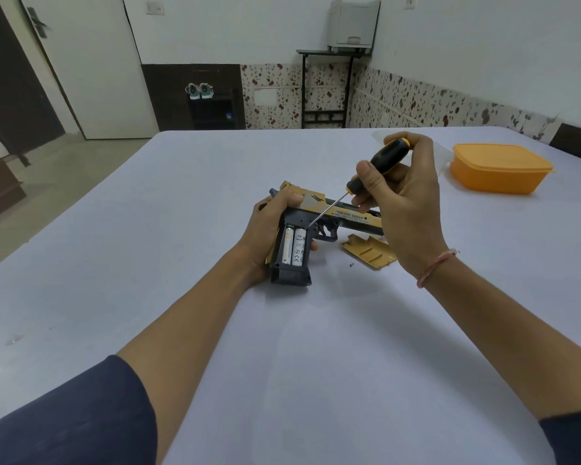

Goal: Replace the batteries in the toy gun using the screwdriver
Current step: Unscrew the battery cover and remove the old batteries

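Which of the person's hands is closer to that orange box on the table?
Right. The right hand, holding the screwdriver, is beside the orange box, not touching it; the left hand grips the toy gun farther off.

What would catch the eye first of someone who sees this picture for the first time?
The yellow and dark toy gun at the centre, gripped by the left hand, with two white batteries showing in its open handle. The right hand holds a black and yellow screwdriver, its tip at the compartment's upper edge. A yellow cover lies beside the gun; an orange lidded box stands far right.
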